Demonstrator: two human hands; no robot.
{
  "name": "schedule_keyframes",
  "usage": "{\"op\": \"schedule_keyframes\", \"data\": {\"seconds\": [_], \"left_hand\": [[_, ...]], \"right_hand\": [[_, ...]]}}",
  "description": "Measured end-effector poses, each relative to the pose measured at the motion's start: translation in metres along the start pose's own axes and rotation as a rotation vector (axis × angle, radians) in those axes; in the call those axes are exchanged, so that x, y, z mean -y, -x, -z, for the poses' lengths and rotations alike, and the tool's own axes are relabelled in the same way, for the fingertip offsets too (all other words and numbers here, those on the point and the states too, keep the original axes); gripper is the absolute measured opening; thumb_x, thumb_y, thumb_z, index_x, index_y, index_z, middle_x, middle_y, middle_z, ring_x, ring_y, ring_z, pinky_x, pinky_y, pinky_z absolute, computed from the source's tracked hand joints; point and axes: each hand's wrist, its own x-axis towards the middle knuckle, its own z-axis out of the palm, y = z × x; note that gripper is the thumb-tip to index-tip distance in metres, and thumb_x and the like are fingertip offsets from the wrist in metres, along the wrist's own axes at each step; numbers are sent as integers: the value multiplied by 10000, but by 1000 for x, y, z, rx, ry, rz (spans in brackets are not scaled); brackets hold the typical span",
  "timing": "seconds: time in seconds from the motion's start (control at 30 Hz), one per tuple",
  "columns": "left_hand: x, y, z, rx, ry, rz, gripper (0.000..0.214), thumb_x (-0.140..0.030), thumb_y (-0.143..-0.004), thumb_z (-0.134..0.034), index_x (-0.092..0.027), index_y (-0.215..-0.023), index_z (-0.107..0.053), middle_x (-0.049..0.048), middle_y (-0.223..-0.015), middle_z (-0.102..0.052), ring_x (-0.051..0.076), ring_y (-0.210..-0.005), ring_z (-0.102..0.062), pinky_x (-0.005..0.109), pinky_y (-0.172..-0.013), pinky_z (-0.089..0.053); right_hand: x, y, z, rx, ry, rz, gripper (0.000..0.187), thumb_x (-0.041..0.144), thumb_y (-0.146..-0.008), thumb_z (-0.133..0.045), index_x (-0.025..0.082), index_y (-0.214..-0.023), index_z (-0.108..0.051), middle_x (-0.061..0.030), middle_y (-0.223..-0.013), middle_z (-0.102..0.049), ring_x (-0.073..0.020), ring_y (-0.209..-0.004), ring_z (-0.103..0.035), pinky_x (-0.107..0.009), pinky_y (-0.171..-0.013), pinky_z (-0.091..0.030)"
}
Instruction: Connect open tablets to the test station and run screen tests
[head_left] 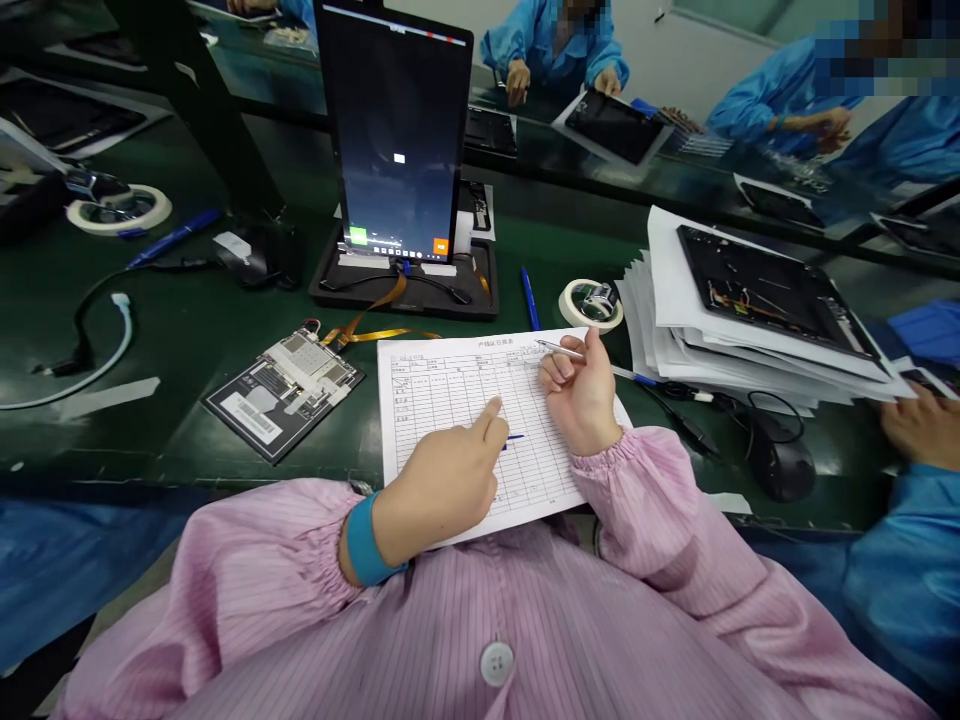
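A printed form point(420, 400) with a ruled table lies at the desk edge in front of me. My left hand point(442, 480) rests over its lower half, index finger stretched out and the other fingers curled. A small blue piece, looking like a pen cap point(514, 438), sticks out beyond those curled fingers; most of it is hidden. My right hand point(581, 390), palm turned up, is closed around a pen point(559, 348). The pen's tip points left over the form's heading, and its other end emerges right of the hand.
Left lies an opened device with a circuit board point(285, 390), its orange ribbon cables running to the upright tablet point(397, 140). A paper stack point(660, 330) bearing an opened tablet point(780, 295), a tape roll point(591, 304) and a mouse point(780, 458) are right. Co-workers in blue sit nearby.
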Motion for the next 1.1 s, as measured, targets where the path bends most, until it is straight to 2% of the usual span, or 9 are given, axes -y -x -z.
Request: {"op": "schedule_keyframes", "data": {"seconds": [0.23,0.5,0.73,0.87,0.97,1.1], "left_hand": [[0,1,0,15,-5,8,477,-170,-798,-412,-105,-1268,-450,124,-1545,-269,214,-776,-663,357,-539,-502],[0,0,0,18,-2,2,479,-160,-794,-405,-102,-1267,-456,137,-1549,-253,221,-770,-652,368,-544,-506],[0,-2,1,-5,-3,-42,496,-169,-806,-420,-95,-1295,-444,160,-1526,-310,203,-775,-654,337,-560,-498],[-4,-7,2,-27,-33,-133,425,-222,-878,-363,-92,-1269,-471,161,-1509,-342,211,-753,-657,350,-550,-493],[-8,-9,1,-35,-64,-137,400,-289,-943,-300,-92,-1229,-498,165,-1500,-356,222,-758,-658,358,-546,-494],[-9,-9,-3,-30,-92,-124,419,-373,-970,-309,-107,-1239,-488,162,-1526,-306,228,-797,-655,352,-562,-504]], "right_hand": [[1,1,-1,-28,-49,-25,474,559,-924,-498,167,-661,-538,68,-416,-310,-53,-385,-288,-163,-359,-247],[2,1,0,-14,-26,-19,455,569,-894,-539,176,-664,-532,72,-417,-311,-58,-383,-292,-168,-358,-254],[1,1,-1,3,25,-1,472,619,-874,-527,199,-659,-506,78,-419,-277,-70,-376,-280,-191,-347,-241],[1,1,-2,-13,41,1,481,631,-879,-506,203,-659,-493,79,-417,-278,-71,-374,-273,-198,-348,-230],[2,2,-2,-24,36,-21,483,629,-884,-501,202,-659,-492,78,-412,-285,-71,-374,-269,-196,-348,-225],[3,3,-3,-19,14,-43,491,623,-894,-493,195,-652,-495,74,-409,-293,-68,-375,-271,-191,-344,-223]]}}
